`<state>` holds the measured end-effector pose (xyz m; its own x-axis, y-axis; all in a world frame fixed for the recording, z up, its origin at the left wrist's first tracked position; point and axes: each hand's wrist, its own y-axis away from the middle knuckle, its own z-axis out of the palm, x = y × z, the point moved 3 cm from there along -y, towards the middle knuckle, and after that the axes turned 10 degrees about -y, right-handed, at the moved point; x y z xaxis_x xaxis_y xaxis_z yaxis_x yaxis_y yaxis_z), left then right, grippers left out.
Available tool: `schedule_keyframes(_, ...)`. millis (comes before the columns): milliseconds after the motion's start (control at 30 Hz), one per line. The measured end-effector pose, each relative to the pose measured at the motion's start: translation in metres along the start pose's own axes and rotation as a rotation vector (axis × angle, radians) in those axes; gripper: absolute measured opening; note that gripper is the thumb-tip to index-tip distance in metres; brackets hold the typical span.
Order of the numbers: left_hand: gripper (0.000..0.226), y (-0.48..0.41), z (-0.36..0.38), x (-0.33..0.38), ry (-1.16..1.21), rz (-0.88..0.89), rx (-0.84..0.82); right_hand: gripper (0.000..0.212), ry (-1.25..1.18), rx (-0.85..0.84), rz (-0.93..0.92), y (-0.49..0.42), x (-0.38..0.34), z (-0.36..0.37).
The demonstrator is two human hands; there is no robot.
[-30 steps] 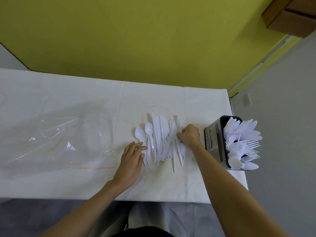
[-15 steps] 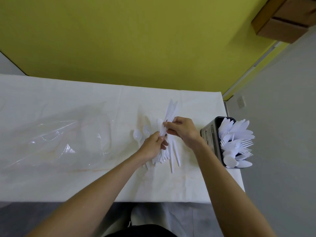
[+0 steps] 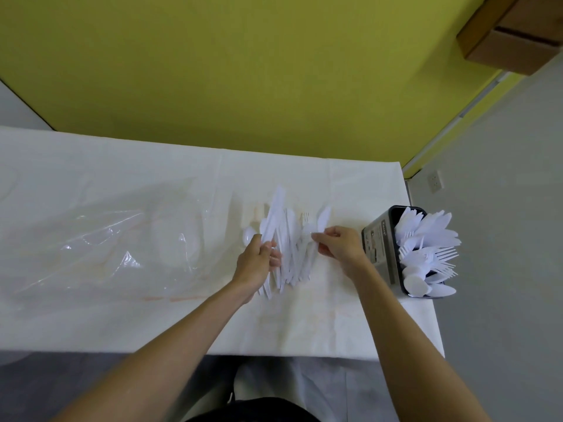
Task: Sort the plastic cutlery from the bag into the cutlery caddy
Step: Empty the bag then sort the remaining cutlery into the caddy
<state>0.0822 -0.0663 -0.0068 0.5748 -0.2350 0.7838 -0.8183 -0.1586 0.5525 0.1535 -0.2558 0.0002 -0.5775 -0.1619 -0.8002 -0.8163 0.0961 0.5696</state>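
We are clamping left hand [image 3: 257,263] fingers round the knife bundle [image 3: 274,214], right hand [image 3: 341,246] fingers pinching 1 knife [image 3: 323,217]: probably batching for the caddy [image 3: 377,242] just right of them.

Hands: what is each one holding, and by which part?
Left hand grips a bundle of knives round their handles, blades up. Right hand pinches one knife just below its blade.
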Motion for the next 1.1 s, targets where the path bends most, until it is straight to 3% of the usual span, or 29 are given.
schedule_keyframes(67,0.021,0.0,0.007,0.006,0.003,0.012,-0.031,0.019,-0.226,-0.146,0.014,0.004,-0.014,0.011)
schedule_keyframes(200,0.02,0.006,0.019,0.014,0.056,-0.017,-0.121,0.019,-0.222,-0.256,-0.03,0.015,-0.024,0.034)
schedule_keyframes(300,0.018,0.005,0.014,0.008,0.023,-0.095,-0.074,0.032,-0.148,-0.097,-0.042,0.01,-0.009,0.029)
schedule_keyframes(400,0.024,0.001,0.0,-0.009,-0.006,-0.146,-0.011,0.038,0.236,0.13,-0.062,0.006,0.017,0.019)
schedule_keyframes(500,0.032,0.003,-0.009,-0.019,0.017,-0.164,-0.029,0.043,0.308,0.109,0.018,0.011,0.037,0.026)
schedule_keyframes(767,0.025,0.007,-0.01,-0.024,0.006,-0.115,-0.037,0.017,0.239,0.142,0.017,0.005,0.029,0.014)
schedule_keyframes(1000,0.02,0.012,-0.013,-0.023,0.162,-0.121,-0.024,0.021,0.519,0.28,-0.124,0.011,0.03,-0.005)
schedule_keyframes(1100,0.021,0.013,-0.01,-0.024,0.154,-0.127,-0.014,0.032,0.539,0.201,-0.094,0.013,0.028,0.02)
